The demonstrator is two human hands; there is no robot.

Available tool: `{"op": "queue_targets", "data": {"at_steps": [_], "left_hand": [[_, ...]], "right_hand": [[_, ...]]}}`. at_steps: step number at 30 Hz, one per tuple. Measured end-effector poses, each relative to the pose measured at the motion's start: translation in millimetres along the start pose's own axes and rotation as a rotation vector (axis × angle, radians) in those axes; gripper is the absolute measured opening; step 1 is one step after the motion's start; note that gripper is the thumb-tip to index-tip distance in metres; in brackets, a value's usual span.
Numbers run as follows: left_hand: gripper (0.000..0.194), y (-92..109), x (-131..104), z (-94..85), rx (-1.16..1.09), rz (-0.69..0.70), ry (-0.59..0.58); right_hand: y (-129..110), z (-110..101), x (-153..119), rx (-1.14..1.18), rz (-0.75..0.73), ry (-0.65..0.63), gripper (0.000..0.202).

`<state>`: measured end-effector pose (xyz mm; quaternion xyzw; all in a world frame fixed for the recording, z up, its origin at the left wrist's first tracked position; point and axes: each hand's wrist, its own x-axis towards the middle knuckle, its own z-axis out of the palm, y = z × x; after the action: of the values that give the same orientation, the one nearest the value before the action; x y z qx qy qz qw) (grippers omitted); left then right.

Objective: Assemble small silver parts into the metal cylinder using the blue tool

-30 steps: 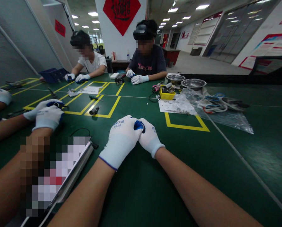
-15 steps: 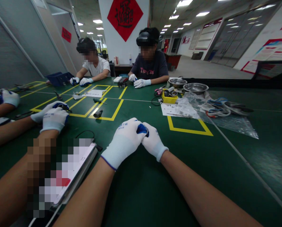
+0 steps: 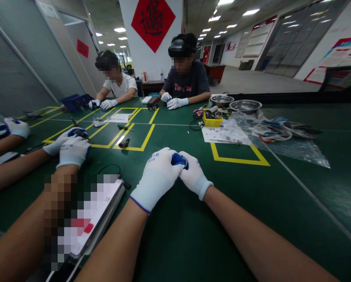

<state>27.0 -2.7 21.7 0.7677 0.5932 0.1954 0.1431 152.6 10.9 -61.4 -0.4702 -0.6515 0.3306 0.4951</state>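
Observation:
Both of my hands wear white gloves with blue palms and meet above the green table [image 3: 169,243]. My left hand [image 3: 160,176] has its fingers curled and closed. Against it, my right hand [image 3: 194,174] is closed too, fingertips touching the left ones. Between them a small dark, partly shiny edge shows; the gloves hide most of it, so I cannot make out the object. Beyond my left hand, a small black part [image 3: 124,143] lies inside a yellow taped outline.
A phone on a thick block [image 3: 104,211] lies left of my left forearm. Neighbours' gloved hands [image 3: 72,150] work further left. Ahead right are a yellow bin [image 3: 212,120], white paper [image 3: 225,135], metal bowls [image 3: 246,105] and a plastic bag [image 3: 307,152]. Two people sit opposite.
The view has shifted slightly, so the table items sit a little differently in the frame. My hands remain together, with a bit more of the small dark edge showing.

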Motion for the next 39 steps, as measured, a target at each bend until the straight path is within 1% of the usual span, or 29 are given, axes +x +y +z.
{"op": "queue_targets", "data": {"at_steps": [6, 10, 17, 22, 24, 28, 31, 36, 39], "left_hand": [[0.014, -3, -1, 2.0, -0.095, 0.052, 0.017], [0.014, -7, 0, 3.8, -0.141, 0.073, 0.022], [0.012, -6, -2, 0.4, -0.134, 0.087, 0.020], [0.009, -8, -3, -2.4, -0.142, 0.130, -0.037], [0.011, -9, -4, -3.3, -0.131, 0.156, -0.054], [0.015, -10, -5, -5.0, -0.087, 0.198, -0.076], [0.014, -12, -4, -4.7, -0.082, 0.212, -0.070], [0.015, -15, -1, -1.9, -0.034, 0.299, -0.072], [0.011, -18, 0, -0.4, -0.057, 0.286, -0.057]], "right_hand": [[-2, -1, -1, 0.023, -0.019, 0.038, 0.007], [-3, -2, 0, 0.038, -0.011, 0.030, 0.007], [0, 0, 0, 0.058, -0.038, 0.070, 0.003], [1, 0, 1, 0.100, -0.038, 0.105, 0.003], [2, 0, 2, 0.102, -0.039, 0.110, 0.003], [2, 0, 3, 0.107, -0.025, 0.095, 0.003], [1, 0, 3, 0.094, -0.005, 0.075, 0.003], [0, 1, 4, 0.062, 0.006, 0.092, 0.003], [0, 1, 3, 0.045, 0.005, 0.075, 0.003]]}}
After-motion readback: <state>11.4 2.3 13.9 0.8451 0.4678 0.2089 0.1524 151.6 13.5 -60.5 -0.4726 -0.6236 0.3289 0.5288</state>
